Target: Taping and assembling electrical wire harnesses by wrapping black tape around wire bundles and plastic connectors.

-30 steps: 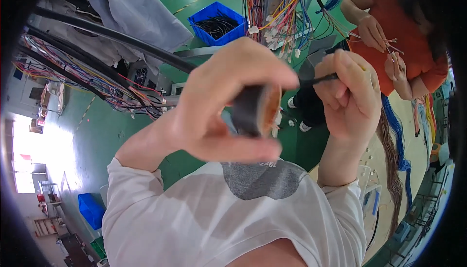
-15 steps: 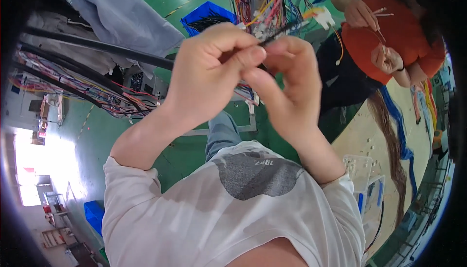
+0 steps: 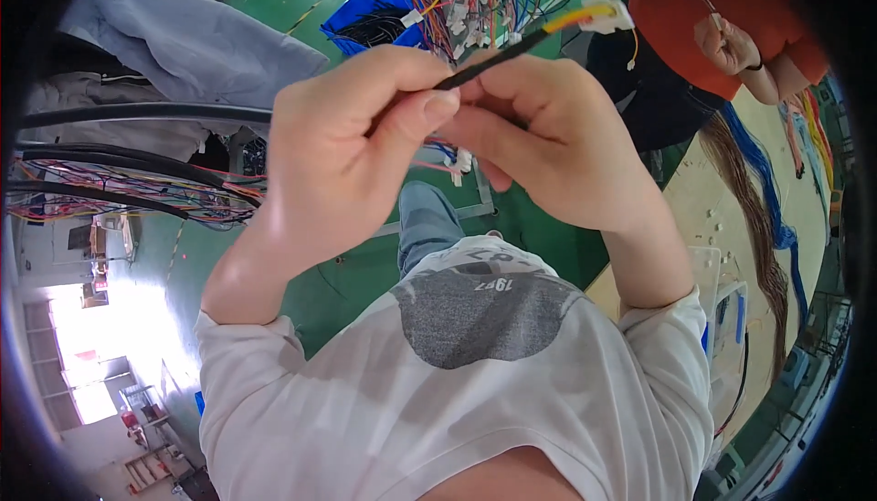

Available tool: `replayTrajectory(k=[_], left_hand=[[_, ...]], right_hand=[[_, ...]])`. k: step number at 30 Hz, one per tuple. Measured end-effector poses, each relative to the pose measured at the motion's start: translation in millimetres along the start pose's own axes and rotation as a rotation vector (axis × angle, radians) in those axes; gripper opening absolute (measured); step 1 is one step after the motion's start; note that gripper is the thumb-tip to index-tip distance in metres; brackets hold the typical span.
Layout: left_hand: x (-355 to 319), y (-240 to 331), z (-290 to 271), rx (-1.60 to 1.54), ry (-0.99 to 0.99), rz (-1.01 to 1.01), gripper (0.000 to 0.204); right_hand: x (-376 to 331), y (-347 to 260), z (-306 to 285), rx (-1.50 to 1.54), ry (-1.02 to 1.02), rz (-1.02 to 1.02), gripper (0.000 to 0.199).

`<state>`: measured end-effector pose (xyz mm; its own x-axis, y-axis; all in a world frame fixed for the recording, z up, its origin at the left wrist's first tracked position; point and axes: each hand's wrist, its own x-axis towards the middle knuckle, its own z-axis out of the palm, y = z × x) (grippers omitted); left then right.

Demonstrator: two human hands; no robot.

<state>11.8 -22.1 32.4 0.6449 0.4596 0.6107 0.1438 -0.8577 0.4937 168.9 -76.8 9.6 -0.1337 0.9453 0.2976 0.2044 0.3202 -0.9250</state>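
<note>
My left hand (image 3: 352,140) and my right hand (image 3: 562,140) are raised close together in front of me. Both pinch a thin black-wrapped cable (image 3: 489,60) between thumb and fingers. The cable slants up to the right, where yellow and orange wires come out of the wrap and end in a small white connector (image 3: 605,15). The part of the cable inside my hands is hidden. Behind the hands hangs a bundle of coloured wires with white connectors (image 3: 461,3).
A person in an orange top (image 3: 744,21) stands at the upper right, handling thin wires. A blue bin (image 3: 370,21) sits on the green floor. Black cables and wire looms (image 3: 128,186) run along the left. A pale workbench with brown and blue wire bundles (image 3: 763,236) is at the right.
One second ago my left hand held a black tape roll and my hands were apart. The hands came together, the roll is out of sight, and both now grip the black cable.
</note>
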Motion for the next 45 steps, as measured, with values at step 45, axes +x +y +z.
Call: replayTrajectory(k=[45], left_hand=[[13,-46,-9,-0.08,-0.192,-0.092,0.014]], right_hand=[[-13,62,-24,0.821,-0.005,0.193,0.017]])
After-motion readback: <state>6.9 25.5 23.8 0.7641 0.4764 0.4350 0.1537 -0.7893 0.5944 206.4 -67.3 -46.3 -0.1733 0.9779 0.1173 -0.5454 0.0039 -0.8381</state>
